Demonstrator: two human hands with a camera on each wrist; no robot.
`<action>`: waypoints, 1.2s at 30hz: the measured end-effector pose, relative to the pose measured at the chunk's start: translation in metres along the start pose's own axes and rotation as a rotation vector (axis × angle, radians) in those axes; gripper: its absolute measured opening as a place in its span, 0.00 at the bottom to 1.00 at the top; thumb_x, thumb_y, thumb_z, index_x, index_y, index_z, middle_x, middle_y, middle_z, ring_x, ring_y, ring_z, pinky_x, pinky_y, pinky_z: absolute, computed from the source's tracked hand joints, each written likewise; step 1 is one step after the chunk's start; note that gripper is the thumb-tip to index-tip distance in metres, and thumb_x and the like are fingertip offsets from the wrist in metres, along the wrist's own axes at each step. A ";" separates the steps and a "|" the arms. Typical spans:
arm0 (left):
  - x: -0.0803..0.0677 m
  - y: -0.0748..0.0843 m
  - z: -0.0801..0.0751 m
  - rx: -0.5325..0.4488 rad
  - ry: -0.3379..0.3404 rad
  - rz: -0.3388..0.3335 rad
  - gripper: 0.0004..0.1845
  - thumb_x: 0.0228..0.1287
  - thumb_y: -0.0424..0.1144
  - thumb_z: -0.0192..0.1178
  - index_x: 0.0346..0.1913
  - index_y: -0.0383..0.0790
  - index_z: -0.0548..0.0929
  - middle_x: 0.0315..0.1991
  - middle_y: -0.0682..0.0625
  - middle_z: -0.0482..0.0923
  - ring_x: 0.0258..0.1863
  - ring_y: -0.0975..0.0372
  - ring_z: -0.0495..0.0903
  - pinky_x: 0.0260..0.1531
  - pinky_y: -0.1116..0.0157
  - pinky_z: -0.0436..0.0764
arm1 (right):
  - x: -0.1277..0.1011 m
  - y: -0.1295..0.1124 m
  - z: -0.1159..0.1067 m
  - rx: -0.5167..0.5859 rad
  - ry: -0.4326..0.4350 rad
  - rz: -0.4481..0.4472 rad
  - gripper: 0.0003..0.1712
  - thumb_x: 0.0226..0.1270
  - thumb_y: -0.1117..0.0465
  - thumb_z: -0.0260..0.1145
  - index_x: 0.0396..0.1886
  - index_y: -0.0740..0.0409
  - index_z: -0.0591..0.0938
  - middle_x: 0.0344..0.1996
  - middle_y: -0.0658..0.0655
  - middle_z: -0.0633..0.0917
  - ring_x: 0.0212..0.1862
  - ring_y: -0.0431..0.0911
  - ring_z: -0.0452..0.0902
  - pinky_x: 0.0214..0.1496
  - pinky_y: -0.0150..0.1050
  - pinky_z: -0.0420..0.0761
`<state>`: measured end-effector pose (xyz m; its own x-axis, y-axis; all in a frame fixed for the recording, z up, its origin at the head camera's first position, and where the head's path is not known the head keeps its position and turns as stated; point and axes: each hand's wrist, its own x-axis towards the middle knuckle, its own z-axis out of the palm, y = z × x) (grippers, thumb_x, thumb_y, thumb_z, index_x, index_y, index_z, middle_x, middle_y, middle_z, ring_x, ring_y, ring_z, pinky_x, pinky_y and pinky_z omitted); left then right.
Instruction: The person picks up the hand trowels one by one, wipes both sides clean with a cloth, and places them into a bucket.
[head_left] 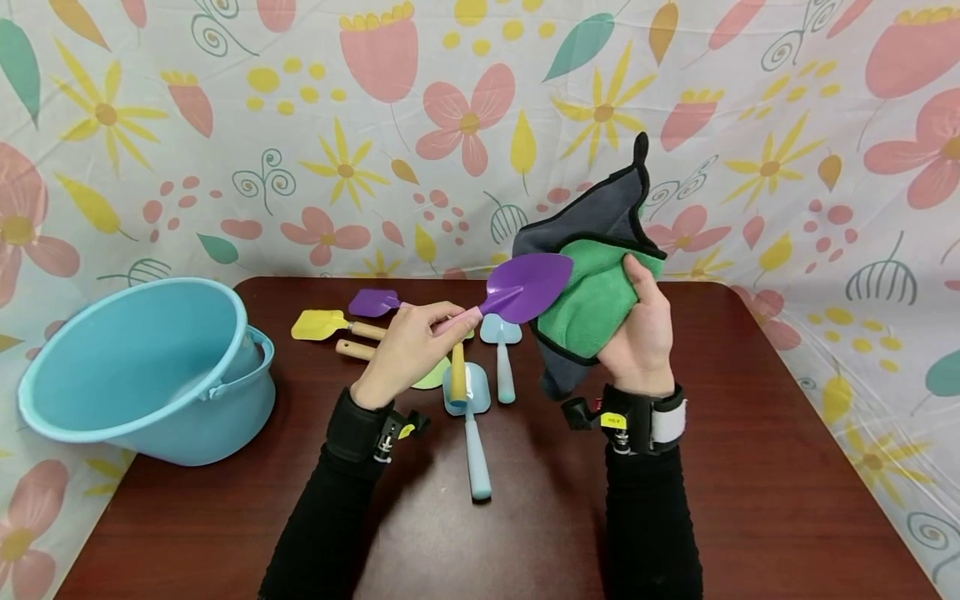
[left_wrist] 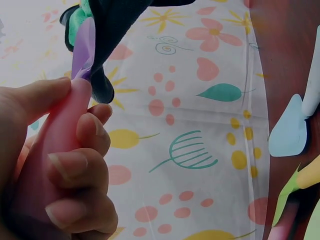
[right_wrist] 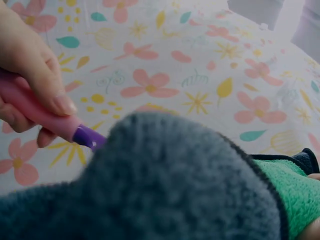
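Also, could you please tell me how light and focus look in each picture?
Head view: mostly sharp, soft shadows and a pale sheen on the dark red-brown tabletop; left wrist view: white floral backdrop washed out at upper left; right wrist view: grey-and-green fuzzy cloth blurred in the near foreground, a bright glare at upper right.

Your purple trowel (head_left: 527,287) had a smooth, glossy blade and a smooth, plastic-looking pink handle (left_wrist: 62,117). The green-and-grey cloth (head_left: 592,300) looked matt and fuzzy. Before you, the blue bucket (head_left: 206,421) looked like smooth plastic, the yellow shovel (head_left: 318,324) had a wooden grip, and the counter (head_left: 750,467) showed a wood-like, softly shiny surface.
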<state>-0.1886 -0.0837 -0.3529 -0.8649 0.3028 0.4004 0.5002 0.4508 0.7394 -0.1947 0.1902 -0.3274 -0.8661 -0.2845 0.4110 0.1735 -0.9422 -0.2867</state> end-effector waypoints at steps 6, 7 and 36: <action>0.000 0.000 0.000 -0.025 0.019 0.019 0.16 0.69 0.58 0.56 0.39 0.52 0.86 0.17 0.55 0.61 0.17 0.63 0.64 0.21 0.65 0.63 | 0.007 0.012 0.004 -0.062 -0.015 0.021 0.22 0.83 0.58 0.37 0.64 0.67 0.67 0.56 0.67 0.75 0.58 0.60 0.73 0.66 0.51 0.66; 0.000 0.000 0.000 -0.032 0.022 0.024 0.15 0.69 0.58 0.56 0.39 0.52 0.85 0.17 0.54 0.61 0.17 0.63 0.63 0.21 0.65 0.63 | 0.009 0.015 0.004 -0.068 -0.018 0.028 0.22 0.83 0.58 0.37 0.62 0.68 0.68 0.54 0.67 0.76 0.56 0.60 0.74 0.64 0.51 0.68; 0.005 -0.012 0.008 -0.048 -0.192 0.006 0.21 0.73 0.57 0.52 0.28 0.46 0.77 0.17 0.55 0.56 0.17 0.63 0.60 0.37 0.62 0.63 | 0.012 0.032 -0.005 -0.117 0.050 0.036 0.16 0.83 0.57 0.36 0.40 0.62 0.67 0.38 0.59 0.75 0.42 0.54 0.76 0.54 0.45 0.74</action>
<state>-0.1986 -0.0806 -0.3645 -0.8352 0.4620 0.2983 0.4991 0.4090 0.7639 -0.2013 0.1574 -0.3360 -0.8833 -0.3054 0.3557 0.1514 -0.9038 -0.4002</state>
